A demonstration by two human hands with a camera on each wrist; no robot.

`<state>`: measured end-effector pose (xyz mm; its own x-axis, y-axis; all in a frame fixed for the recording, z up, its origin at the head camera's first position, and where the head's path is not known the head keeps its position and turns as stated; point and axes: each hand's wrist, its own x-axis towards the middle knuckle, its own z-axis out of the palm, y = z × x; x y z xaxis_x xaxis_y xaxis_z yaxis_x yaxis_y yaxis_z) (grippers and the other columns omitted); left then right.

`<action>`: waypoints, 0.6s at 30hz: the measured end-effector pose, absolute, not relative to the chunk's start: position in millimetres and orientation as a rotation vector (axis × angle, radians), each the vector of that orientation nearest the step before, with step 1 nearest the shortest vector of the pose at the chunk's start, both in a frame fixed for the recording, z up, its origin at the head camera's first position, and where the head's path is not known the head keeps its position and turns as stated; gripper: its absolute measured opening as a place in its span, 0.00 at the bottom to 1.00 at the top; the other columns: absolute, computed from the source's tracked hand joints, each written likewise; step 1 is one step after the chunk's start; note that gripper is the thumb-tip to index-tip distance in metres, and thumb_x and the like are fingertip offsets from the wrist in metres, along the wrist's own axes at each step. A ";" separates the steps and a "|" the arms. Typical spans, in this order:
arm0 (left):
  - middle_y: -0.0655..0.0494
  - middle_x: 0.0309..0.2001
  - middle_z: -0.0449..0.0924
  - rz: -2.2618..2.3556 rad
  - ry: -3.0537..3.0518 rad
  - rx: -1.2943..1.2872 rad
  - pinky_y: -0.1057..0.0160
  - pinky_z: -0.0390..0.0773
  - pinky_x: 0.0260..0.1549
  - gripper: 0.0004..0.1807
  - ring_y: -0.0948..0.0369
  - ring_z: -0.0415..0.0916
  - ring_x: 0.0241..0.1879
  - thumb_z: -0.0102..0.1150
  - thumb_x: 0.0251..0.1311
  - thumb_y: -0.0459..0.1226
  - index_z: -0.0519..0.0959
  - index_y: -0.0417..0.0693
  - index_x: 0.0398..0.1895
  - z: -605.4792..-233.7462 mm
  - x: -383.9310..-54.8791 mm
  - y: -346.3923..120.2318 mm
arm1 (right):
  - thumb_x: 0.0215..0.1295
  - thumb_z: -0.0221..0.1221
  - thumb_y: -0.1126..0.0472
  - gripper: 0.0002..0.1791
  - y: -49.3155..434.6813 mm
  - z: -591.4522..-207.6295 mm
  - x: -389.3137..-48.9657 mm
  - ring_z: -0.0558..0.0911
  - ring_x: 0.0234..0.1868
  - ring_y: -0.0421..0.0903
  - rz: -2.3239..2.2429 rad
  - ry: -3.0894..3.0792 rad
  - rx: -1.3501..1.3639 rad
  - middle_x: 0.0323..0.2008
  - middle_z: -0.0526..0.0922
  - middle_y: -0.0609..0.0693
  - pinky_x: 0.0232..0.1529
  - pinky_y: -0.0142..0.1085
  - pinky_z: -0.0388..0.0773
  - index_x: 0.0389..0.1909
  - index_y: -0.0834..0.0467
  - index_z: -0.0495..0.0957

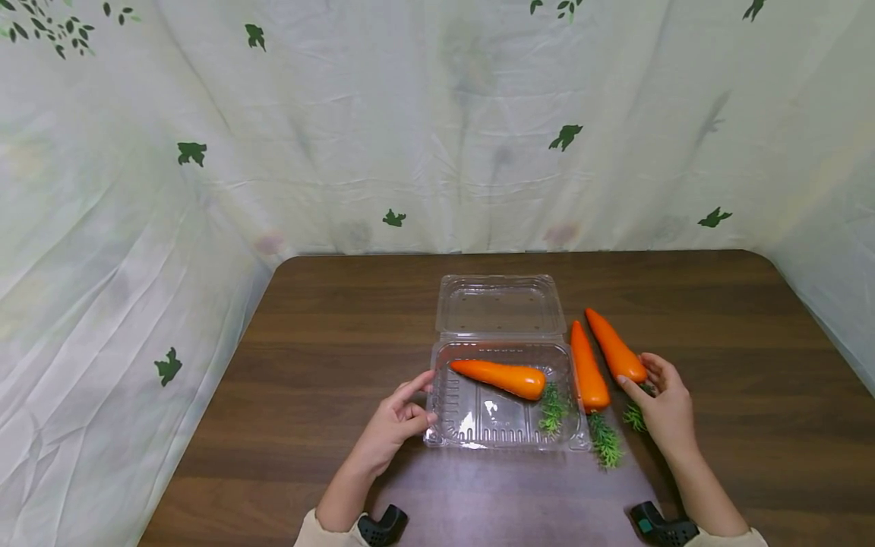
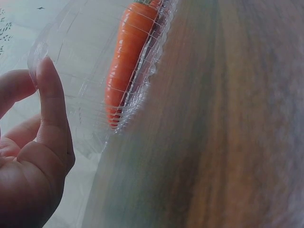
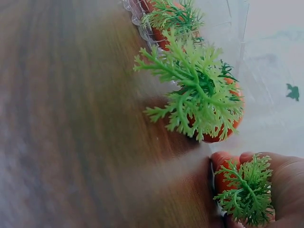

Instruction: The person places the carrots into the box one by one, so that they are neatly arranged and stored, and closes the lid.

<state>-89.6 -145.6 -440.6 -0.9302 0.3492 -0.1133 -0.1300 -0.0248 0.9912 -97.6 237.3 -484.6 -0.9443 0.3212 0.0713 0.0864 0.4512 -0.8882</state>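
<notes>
A clear plastic clamshell container [image 1: 506, 437] lies opened out on the table, its lid [image 1: 502, 305] folded back. One orange carrot [image 1: 502, 377] with green leaves rests inside the base. At the container's left edge, my left hand [image 1: 393, 425] holds the rim between thumb and finger; the left wrist view shows a fingertip [image 2: 47, 71] over that rim. A second carrot [image 1: 589, 372] lies along the right side of the container. Farther right, my right hand [image 1: 666, 403] grips a third carrot [image 1: 615, 346] near its leafy end, thumb on one side and fingers on the other.
The brown wooden table [image 1: 328, 334] reaches back to a pale curtain [image 1: 410, 137] printed with dark green leaves. Leafy tops [image 3: 194, 90] of the second carrot stick out close to my right hand. Black devices sit at both wrists.
</notes>
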 end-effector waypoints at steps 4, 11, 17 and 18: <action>0.41 0.51 0.58 2.038 1.924 0.240 0.74 0.69 0.25 0.33 0.65 0.68 0.24 0.55 0.51 0.20 0.60 0.37 0.64 -452.5 -92.8 -148.1 | 0.58 0.60 0.55 0.33 237.9 -484.7 -97.6 0.68 0.54 0.56 1.482 -2.498 -0.362 0.56 0.67 0.63 0.51 0.52 0.63 0.60 0.66 0.60; 0.43 0.51 0.59 2.054 1.936 0.267 0.73 0.70 0.25 0.34 0.65 0.69 0.25 0.58 0.51 0.24 0.62 0.42 0.63 -465.2 -95.2 -151.3 | 0.58 0.60 0.55 0.31 237.2 -485.8 -97.8 0.70 0.52 0.54 1.463 -2.492 -0.413 0.53 0.70 0.61 0.51 0.50 0.65 0.58 0.65 0.63; 0.42 0.52 0.59 2.057 1.934 0.273 0.73 0.69 0.25 0.33 0.65 0.69 0.25 0.58 0.51 0.24 0.62 0.43 0.63 -465.5 -94.9 -151.4 | 0.56 0.61 0.55 0.29 235.2 -482.8 -96.7 0.71 0.48 0.42 1.454 -2.433 -0.497 0.51 0.72 0.56 0.48 0.34 0.67 0.57 0.62 0.66; 0.42 0.52 0.59 2.058 1.933 0.275 0.73 0.69 0.25 0.33 0.65 0.69 0.25 0.58 0.51 0.25 0.62 0.42 0.63 -465.6 -95.0 -151.3 | 0.56 0.62 0.56 0.29 234.8 -482.4 -96.7 0.71 0.47 0.40 1.454 -2.414 -0.503 0.51 0.73 0.56 0.46 0.30 0.66 0.57 0.61 0.67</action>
<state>-95.0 -151.3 -465.6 -0.9357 0.3464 -0.0667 -0.0882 -0.0467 0.9950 -96.7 234.8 -482.4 -0.9008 0.4306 0.0569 0.1511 0.4334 -0.8885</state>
